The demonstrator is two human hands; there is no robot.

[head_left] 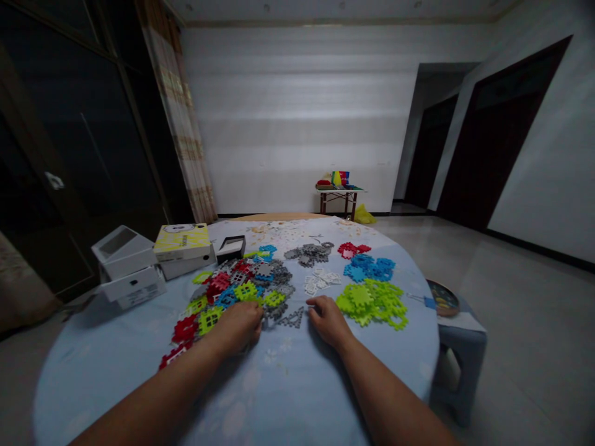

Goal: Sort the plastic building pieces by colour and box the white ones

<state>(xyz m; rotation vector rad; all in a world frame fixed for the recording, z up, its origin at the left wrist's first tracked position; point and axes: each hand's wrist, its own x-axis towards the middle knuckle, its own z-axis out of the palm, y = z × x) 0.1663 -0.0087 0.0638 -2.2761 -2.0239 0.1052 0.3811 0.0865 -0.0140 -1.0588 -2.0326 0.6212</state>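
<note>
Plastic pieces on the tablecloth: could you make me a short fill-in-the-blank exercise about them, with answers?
1. The hand at the mixed-color pile is the person's ____ hand.
2. The small pieces between the gray pile and the right hand are ____.
3. The pile directly on the person's side of the blue pile is ____.

Missing words: left; white; lime green.

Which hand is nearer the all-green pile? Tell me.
Right. The right hand is just left of the all-green pile; the left hand is farther left, at the mixed-colour pile.
</note>
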